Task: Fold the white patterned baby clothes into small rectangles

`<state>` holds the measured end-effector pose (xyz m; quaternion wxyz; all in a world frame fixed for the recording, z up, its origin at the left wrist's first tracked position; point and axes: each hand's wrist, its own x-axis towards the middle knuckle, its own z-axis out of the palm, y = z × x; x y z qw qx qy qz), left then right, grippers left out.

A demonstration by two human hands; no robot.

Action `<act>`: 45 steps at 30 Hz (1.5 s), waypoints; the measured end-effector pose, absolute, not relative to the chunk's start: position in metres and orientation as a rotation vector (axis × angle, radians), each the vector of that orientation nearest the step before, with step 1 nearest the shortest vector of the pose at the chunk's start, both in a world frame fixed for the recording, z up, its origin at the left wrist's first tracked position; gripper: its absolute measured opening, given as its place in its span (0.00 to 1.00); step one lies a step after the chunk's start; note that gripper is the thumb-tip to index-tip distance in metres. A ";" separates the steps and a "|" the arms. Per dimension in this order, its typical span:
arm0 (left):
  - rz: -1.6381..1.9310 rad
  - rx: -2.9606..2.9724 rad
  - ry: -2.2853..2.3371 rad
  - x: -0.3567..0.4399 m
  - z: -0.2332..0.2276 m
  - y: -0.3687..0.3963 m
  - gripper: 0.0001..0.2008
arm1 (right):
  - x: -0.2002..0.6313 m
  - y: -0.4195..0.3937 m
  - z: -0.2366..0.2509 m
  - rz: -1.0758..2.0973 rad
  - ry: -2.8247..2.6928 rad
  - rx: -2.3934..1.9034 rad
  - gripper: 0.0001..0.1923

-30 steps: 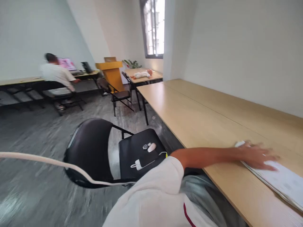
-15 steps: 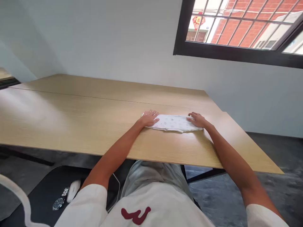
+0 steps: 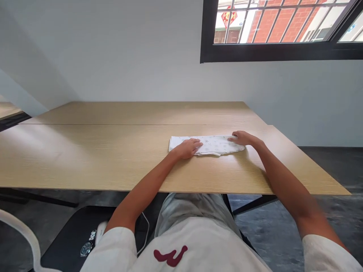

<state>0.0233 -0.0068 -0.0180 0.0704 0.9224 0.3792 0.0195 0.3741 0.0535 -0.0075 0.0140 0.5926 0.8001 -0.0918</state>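
A white cloth (image 3: 211, 143) with a small scattered print lies folded into a long, narrow strip on the table. My left hand (image 3: 188, 148) rests flat on its left half, near the front edge, fingers stretched to the right. At the right end, my right hand (image 3: 240, 138) has its fingers and thumb closed around the cloth's far corner. The undersides of the fingers are hidden. Some loose edge of the cloth shows along the front, between the hands.
The wooden table (image 3: 99, 158) has a seam running across it and ends at a slanted right edge. Behind it rise a pale wall and a barred window (image 3: 269, 22). On a black chair (image 3: 68, 234) at lower left lie a wristwatch (image 3: 86, 247) and a white object.
My left hand has slid right and nearer from the cloth's left end, uncovering that end. My right hand has shifted slightly to the far right corner and its fingers have curled in.
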 end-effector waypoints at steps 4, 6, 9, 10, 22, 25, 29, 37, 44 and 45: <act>-0.027 2.666 1.277 0.017 -0.023 -0.005 0.27 | 0.382 0.049 0.002 -0.450 2.502 1.836 0.22; -0.059 2.601 1.340 0.014 -0.023 -0.004 0.29 | 0.385 0.042 0.010 -0.678 2.532 1.848 0.25; -0.115 2.539 1.365 0.011 -0.021 -0.005 0.32 | 0.390 0.030 0.023 -1.180 2.546 1.767 0.30; -0.128 2.531 1.360 0.011 -0.021 -0.005 0.32 | 0.392 0.028 0.025 -1.328 2.535 1.730 0.33; 0.401 2.442 1.061 -0.008 -0.015 0.013 0.15 | 0.429 0.022 0.030 -2.125 2.418 1.899 0.27; 0.523 2.310 1.030 -0.013 -0.016 0.017 0.12 | 0.425 0.023 0.037 -2.199 2.448 1.962 0.24; 0.614 1.984 1.014 -0.009 -0.018 0.019 0.14 | 0.381 0.023 0.043 -2.281 2.435 2.150 0.20; 0.716 1.176 0.770 0.000 -0.016 0.019 0.31 | 0.280 -0.007 0.009 -2.036 2.982 1.635 0.27; 0.799 1.435 1.017 -0.001 -0.021 0.019 0.18 | 0.282 0.002 -0.025 -0.767 3.318 1.247 0.16; 0.818 1.507 1.098 -0.002 -0.022 0.019 0.20 | 0.283 0.002 -0.024 -0.695 3.318 1.219 0.16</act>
